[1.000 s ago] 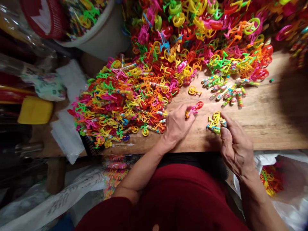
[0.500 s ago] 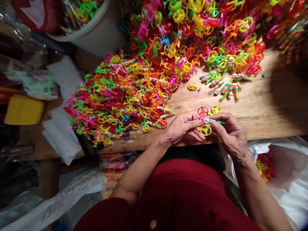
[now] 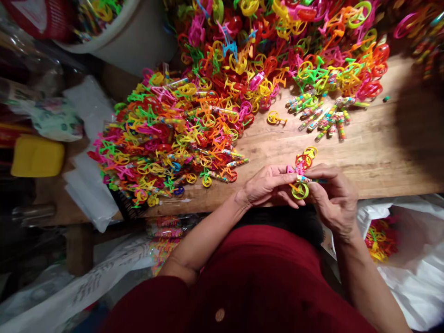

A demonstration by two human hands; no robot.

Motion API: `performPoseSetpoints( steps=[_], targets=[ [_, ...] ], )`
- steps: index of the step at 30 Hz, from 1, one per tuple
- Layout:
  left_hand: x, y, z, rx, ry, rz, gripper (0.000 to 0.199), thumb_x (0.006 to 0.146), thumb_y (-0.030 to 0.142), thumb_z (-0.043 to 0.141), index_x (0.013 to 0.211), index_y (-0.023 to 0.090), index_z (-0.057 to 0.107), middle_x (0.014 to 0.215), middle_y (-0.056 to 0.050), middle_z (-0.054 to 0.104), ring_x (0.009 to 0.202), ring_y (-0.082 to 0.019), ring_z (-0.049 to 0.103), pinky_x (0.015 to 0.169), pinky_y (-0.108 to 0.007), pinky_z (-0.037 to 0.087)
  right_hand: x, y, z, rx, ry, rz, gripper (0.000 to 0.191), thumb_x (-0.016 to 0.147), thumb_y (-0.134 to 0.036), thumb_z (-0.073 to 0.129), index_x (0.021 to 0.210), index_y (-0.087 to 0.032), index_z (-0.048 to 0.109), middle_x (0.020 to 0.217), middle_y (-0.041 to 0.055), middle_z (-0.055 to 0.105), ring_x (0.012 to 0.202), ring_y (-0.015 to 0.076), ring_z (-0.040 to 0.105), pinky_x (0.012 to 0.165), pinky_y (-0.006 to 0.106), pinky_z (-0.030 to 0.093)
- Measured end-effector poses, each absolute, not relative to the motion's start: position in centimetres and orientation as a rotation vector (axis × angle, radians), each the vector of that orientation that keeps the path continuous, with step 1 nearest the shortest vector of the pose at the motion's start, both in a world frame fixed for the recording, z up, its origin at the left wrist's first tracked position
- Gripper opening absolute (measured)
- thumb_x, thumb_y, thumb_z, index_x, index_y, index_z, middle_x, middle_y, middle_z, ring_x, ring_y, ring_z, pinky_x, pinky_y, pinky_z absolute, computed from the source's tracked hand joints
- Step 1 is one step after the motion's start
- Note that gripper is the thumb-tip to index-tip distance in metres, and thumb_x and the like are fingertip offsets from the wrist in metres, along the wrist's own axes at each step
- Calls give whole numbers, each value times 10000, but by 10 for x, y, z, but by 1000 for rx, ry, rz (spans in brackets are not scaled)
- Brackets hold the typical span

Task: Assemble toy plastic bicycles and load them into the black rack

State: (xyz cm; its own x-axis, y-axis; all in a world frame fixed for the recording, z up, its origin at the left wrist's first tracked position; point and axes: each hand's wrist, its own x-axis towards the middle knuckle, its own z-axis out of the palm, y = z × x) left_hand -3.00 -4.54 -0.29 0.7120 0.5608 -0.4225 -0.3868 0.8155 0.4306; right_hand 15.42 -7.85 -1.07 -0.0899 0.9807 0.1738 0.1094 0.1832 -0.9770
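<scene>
L hand (image 3: pixel 266 186) & R hand (image 3: pixel 336 199) pinch glossy plastic pcs (image 3: pixel 300 169) w/ round spoked wheels, nr grained wood tbl (image 3: pixel 274 143)

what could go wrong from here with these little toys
The small toys might slip, since the left hand and right hand hold them with fingertips. Dropped pieces could fall off the table, whose front edge lies close. The left hand could brush the nearby toy pile.

The wooden desk (image 3: pixel 378 157) bears a heap of bright plastic wheeled pieces (image 3: pixel 166 134), a cluster of filled clear tubes (image 3: pixel 328 118), one separate yellow wheeled piece (image 3: pixel 274 117) and, leftward, whitish plastic sheets (image 3: pixel 90 192).
</scene>
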Motion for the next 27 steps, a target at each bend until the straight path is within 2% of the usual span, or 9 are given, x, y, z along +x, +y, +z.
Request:
performPoseSetpoints(
  steps=[6,11,18,23,27],
  targets=[
    [-27,-44,-4,263,539,551,418,756,397,868,952,118,627,792,-71,763,641,-203,756,595,-271,630,150,-83,-14,-1145,-1309,902,173,931,-200,651,1081,-267,708,988,41,694,982,203,669,882,359,557],
    [-28,-43,-6,257,521,517,432,751,401,877,961,113,633,798,-77,770,651,-204,762,600,-274,640,158,-80,-21,-1139,-1468,868,203,934,-204,636,1110,-282,700,987,43,700,926,206,675,829,375,566],
    [-27,-42,-10,229,450,429,446,735,394,892,971,106,647,819,-92,781,665,-200,768,597,-260,644,158,-80,-27,-1032,-1551,742,287,894,-104,628,1130,-257,685,949,54,689,882,212,676,761,375,569],
    [-28,-43,-8,299,545,406,503,696,446,912,927,96,635,780,-93,769,649,-196,764,606,-252,637,170,-77,-20,-962,-1739,735,366,862,-30,631,1165,-234,659,949,54,690,897,204,685,764,341,574],
    [-26,-48,-3,471,681,434,549,685,526,897,902,117,604,759,-73,749,624,-185,750,595,-248,614,185,-66,2,-876,-2017,866,333,885,-27,601,1155,-218,633,940,60,688,833,178,678,717,302,561]
  ],
)
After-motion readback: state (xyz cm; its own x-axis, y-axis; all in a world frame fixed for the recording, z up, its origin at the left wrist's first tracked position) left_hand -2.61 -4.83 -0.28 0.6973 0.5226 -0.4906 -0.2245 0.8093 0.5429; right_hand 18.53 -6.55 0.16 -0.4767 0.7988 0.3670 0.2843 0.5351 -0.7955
